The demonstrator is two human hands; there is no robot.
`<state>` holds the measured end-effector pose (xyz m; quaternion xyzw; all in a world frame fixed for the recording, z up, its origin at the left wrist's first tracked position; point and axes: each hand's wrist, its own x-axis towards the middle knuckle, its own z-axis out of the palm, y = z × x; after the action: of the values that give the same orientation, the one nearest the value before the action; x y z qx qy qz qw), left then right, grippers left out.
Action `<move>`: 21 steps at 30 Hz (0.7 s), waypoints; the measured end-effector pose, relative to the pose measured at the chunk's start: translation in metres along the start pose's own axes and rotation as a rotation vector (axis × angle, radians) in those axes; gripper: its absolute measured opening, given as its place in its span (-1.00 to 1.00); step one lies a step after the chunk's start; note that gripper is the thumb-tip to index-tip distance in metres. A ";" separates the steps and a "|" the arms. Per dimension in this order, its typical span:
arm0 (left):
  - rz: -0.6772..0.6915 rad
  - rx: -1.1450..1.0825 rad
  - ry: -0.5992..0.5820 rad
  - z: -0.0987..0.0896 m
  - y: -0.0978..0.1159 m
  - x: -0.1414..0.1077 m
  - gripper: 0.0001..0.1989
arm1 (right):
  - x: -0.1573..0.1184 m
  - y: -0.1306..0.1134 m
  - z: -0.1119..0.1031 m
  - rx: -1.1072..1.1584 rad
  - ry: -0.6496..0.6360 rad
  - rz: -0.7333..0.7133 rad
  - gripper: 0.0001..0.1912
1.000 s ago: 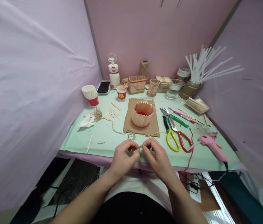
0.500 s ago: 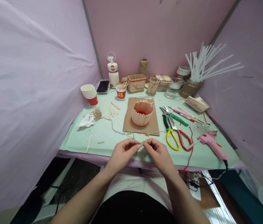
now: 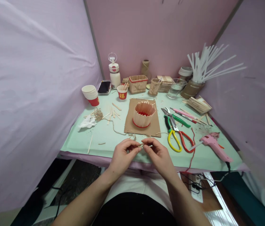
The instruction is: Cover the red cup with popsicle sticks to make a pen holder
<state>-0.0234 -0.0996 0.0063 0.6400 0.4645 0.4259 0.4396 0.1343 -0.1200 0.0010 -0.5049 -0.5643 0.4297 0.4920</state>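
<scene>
My left hand and my right hand meet near the table's front edge, fingers pinched on a short bit of tan twine between them. More twine runs from there back to a loose tangle at the left. Just beyond the hands, a round holder of pale wooden sticks with a red band at its base stands upright on a brown cardboard sheet. How the twine lies under the fingertips is hidden.
To the right lie yellow-handled scissors, green-handled pliers and a pink glue gun with its cord. Paper cups, a white bottle, a woven-looking box and a water cup line the back.
The fingers of both hands have shifted slightly around the twine, and the twine's short piece now lies flatter between them. The things on the table have not moved.
</scene>
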 end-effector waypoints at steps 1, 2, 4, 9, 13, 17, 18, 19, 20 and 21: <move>0.010 0.013 -0.001 0.000 0.001 0.000 -0.93 | 0.000 0.000 0.000 0.004 0.006 -0.005 -0.79; 0.026 0.029 -0.002 0.001 0.001 -0.001 -0.93 | -0.001 0.001 0.001 0.006 0.016 -0.009 -0.79; 0.070 0.064 0.010 0.001 0.002 -0.001 -0.92 | -0.001 0.002 0.001 0.009 0.038 -0.014 -0.79; 0.165 0.137 0.072 0.003 0.002 -0.003 -0.89 | 0.000 -0.002 0.003 -0.042 0.036 -0.065 -0.87; 0.195 0.176 0.112 0.003 0.002 -0.007 -0.84 | -0.001 -0.008 0.005 -0.094 0.076 -0.133 -0.86; 0.161 0.189 0.148 0.004 0.003 -0.009 -0.94 | -0.002 -0.009 0.006 -0.110 0.143 -0.173 -0.88; 0.160 0.191 0.142 0.004 0.004 -0.010 -0.95 | -0.002 -0.009 0.006 -0.109 0.147 -0.178 -0.89; 0.165 0.193 0.135 0.004 0.005 -0.010 -0.93 | -0.002 -0.009 0.006 -0.109 0.150 -0.182 -0.89; 0.174 0.196 0.132 0.004 0.006 -0.010 -0.92 | -0.002 -0.010 0.007 -0.112 0.153 -0.187 -0.89; 0.181 0.199 0.131 0.004 0.008 -0.010 -0.91 | -0.002 -0.010 0.007 -0.118 0.157 -0.194 -0.89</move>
<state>-0.0201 -0.1115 0.0112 0.6905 0.4724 0.4567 0.3025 0.1260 -0.1229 0.0095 -0.5081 -0.5945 0.3052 0.5433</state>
